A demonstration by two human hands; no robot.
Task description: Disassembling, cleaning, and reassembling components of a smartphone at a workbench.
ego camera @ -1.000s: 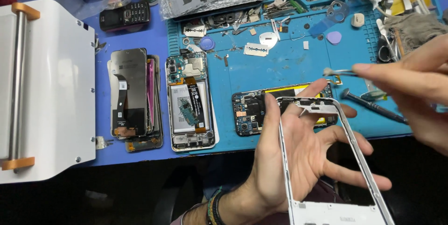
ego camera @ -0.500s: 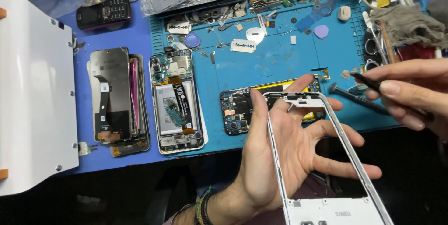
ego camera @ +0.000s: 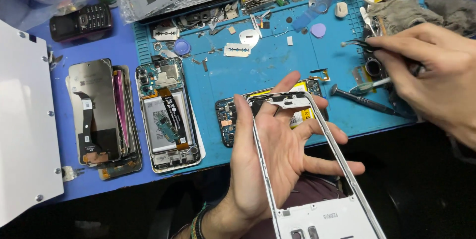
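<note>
1. Over the blue mat, the left hand lies open, palm up, fingers spread inside the white phone frame; keeping it propped level should help
2. Right hand pinches tweezers; a light, steady grip seems wise

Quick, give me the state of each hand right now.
Left hand: open, fingers spread, supporting the white phone frame from behind.
Right hand: closed on the tweezers, tip raised over the blue mat.
</note>
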